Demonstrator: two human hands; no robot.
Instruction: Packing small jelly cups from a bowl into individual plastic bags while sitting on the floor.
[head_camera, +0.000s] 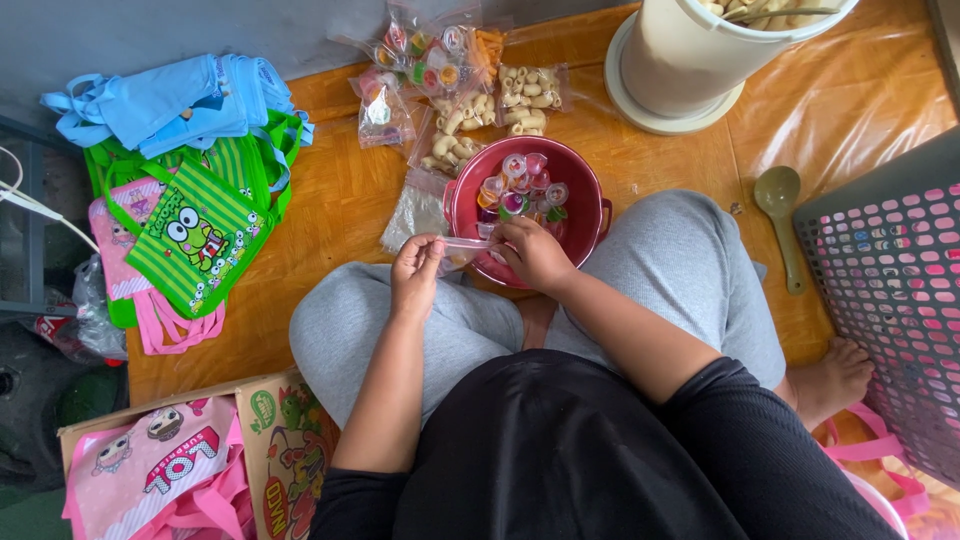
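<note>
I sit cross-legged on a wooden floor with a red bowl (579, 190) of small coloured jelly cups (518, 185) in front of my knees. My left hand (415, 272) and my right hand (535, 252) hold the two ends of a small clear plastic bag (467, 246) at the bowl's near rim. The bag is pinched between the fingers of both hands. What is inside the bag I cannot tell.
Filled clear bags of snacks and jelly cups (455, 75) lie beyond the bowl. A cream bucket (690, 55) stands far right, a green spoon (782, 215) beside a grey perforated basket (890, 290). Striped green, pink and blue tote bags (195, 170) pile at left; a cardboard box (285, 450) sits near left.
</note>
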